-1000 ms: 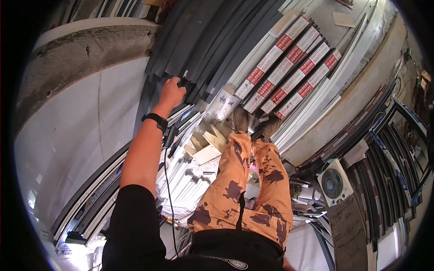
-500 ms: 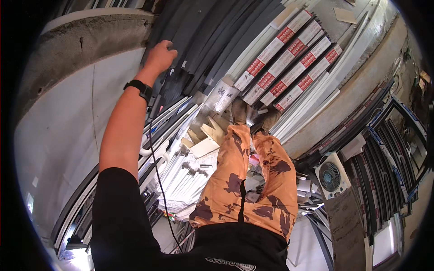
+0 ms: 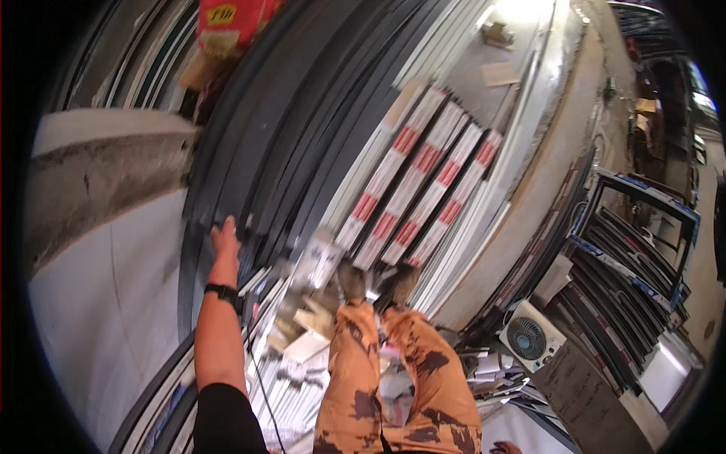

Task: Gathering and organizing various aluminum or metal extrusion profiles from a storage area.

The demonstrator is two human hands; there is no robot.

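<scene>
My left hand [image 3: 225, 242] reaches out at the left over a stack of long dark grey profiles [image 3: 302, 113], next to their near ends. A finger points forward and the thumb stands apart from it, so it looks open; blur hides the other fingers and whether it touches a profile. A black band [image 3: 221, 291] sits on that wrist. Only the top of my right hand [image 3: 505, 448] shows at the lower edge, its fingers mostly out of the picture.
Red-and-white labelled long packs [image 3: 412, 163] lie past my shoes [image 3: 401, 284]. White strips and wood offcuts [image 3: 306, 344] lie left of my legs. A fan [image 3: 525, 338] and a frame [image 3: 643, 227] are at right. A low concrete wall [image 3: 113, 163] borders the left; a red bag [image 3: 234, 26] lies beyond.
The view has shifted, showing more of the far profiles and a red bag. My left hand appears lower and farther left. My right hand has come into view at the bottom.
</scene>
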